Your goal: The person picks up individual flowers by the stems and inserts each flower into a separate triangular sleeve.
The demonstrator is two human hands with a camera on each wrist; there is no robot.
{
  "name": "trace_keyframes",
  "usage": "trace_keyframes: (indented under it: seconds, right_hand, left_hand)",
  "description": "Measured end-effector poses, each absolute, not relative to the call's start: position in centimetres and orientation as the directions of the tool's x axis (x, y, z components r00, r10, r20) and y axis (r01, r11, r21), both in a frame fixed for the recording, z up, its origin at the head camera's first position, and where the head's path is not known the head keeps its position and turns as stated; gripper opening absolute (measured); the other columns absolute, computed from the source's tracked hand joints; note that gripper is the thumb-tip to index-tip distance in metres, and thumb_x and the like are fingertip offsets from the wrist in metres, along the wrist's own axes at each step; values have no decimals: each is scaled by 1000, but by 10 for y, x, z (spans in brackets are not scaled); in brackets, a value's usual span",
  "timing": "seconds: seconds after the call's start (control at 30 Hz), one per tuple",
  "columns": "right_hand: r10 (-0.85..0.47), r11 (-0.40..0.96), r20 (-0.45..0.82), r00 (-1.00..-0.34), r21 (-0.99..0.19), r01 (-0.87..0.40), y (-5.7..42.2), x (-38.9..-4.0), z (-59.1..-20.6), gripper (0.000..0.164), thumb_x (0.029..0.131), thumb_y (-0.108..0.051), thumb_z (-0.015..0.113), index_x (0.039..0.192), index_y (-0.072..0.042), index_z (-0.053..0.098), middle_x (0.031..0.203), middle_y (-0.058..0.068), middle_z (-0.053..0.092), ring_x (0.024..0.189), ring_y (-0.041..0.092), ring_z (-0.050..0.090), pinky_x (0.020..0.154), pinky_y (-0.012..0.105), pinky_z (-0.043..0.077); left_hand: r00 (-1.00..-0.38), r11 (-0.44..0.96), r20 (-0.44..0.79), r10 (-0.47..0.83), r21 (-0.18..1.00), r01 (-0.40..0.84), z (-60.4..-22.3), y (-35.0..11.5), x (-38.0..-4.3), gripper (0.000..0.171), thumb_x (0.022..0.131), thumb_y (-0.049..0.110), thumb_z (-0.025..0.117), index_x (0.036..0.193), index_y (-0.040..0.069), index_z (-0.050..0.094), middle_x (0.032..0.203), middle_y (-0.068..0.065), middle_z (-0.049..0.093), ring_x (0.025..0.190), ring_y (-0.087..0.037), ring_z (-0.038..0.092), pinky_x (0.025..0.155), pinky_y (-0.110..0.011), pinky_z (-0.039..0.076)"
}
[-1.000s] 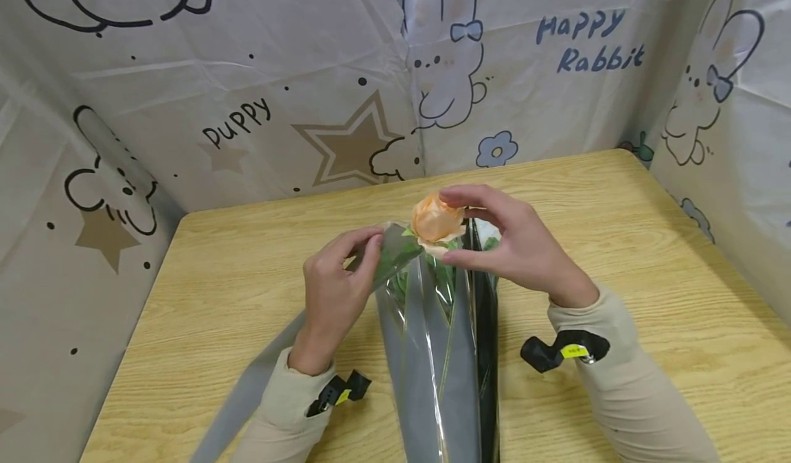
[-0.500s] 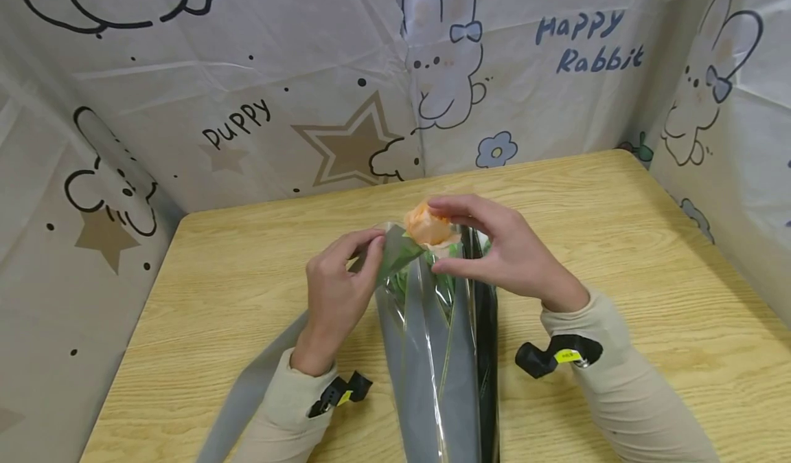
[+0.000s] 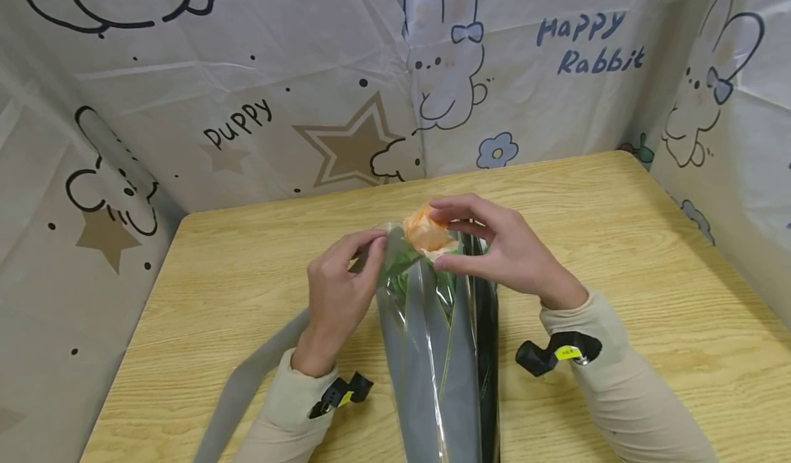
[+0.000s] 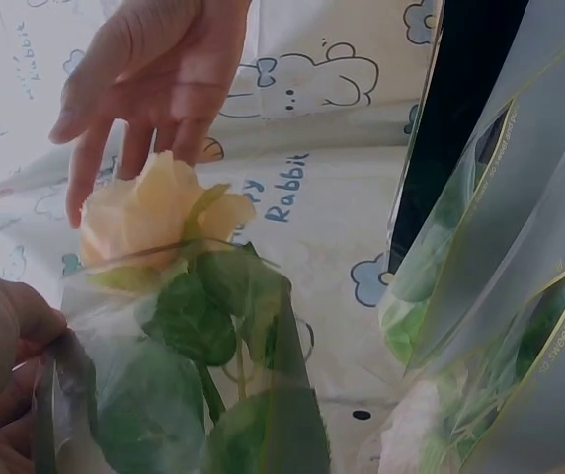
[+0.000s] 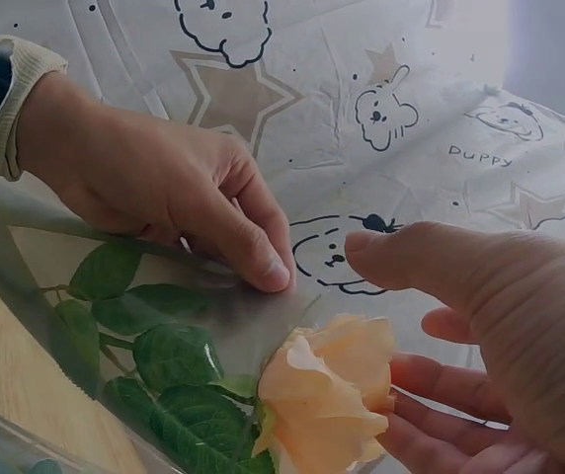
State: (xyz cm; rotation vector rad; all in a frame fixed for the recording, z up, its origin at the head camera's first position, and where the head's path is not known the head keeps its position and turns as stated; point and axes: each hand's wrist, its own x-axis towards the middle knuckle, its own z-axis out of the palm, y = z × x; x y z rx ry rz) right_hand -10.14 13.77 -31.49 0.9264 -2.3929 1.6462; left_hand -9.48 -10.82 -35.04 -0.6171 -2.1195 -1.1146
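A peach rose (image 3: 425, 233) with green leaves (image 4: 194, 316) pokes its bloom out of the top of a clear and grey flower sleeve (image 3: 247, 374). My left hand (image 3: 342, 277) pinches the sleeve's upper edge between thumb and fingers, left of the bloom. Beyond the rose, my right hand (image 5: 520, 316) is spread, its fingertips right at the petals and its thumb apart from them. The same rose (image 4: 144, 212) shows in the left wrist view, its leaves seen through the film.
Other wrapped flowers in grey and black sleeves (image 3: 426, 353) lie on the wooden table (image 3: 618, 257) below the hands. A printed cloth (image 3: 278, 64) encloses the back and sides. Each wrist wears a black camera mount (image 3: 559, 354).
My right hand has shifted slightly left and down around the bloom, and the rose has moved left and sunk a little toward the sleeve. The left hand keeps its pinch, almost still.
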Motion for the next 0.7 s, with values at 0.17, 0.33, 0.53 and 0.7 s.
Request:
trace_keyframes:
  seconds: [0.17, 0.33, 0.53, 0.7]
  right_hand:
    - [-426, 211, 407, -808, -823, -527, 139, -99, -313, 70, 78, 1, 88, 141, -4, 59, 138, 13, 64, 127, 21, 66, 109, 25, 54]
    - [-433, 201, 409, -804, -825, -528, 137, -98, -313, 68, 79, 1, 88, 140, -4, 59, 138, 13, 64, 125, 20, 66, 109, 27, 55]
    - [-444, 219, 379, -812, -833, -508, 133, -97, -315, 67, 80, -1, 88, 140, -5, 59, 140, 12, 64, 126, 24, 66, 109, 27, 54]
    - [-454, 233, 358, -816, -836, -496, 132, -97, -317, 67, 80, -2, 88, 141, -5, 59, 141, 12, 64, 127, 26, 66, 108, 28, 55]
  left_hand:
    - [-677, 526, 729, 101, 539, 658, -351, -108, -95, 12, 98, 7, 69, 102, 0, 78, 95, -14, 81, 83, -20, 78, 77, -32, 66]
    - [-674, 515, 729, 124, 533, 671, -352, -106, -94, 11, 97, 6, 71, 101, -1, 78, 94, -14, 80, 83, -21, 78, 76, -32, 66]
    - [-681, 530, 718, 147, 524, 667, -354, -103, -93, 10, 95, 5, 72, 101, 0, 78, 94, -13, 80, 81, -19, 77, 73, -30, 65]
    - [-681, 519, 707, 193, 515, 682, -355, -102, -92, 12, 94, 6, 74, 104, 1, 78, 95, -13, 80, 83, -18, 77, 75, -28, 65]
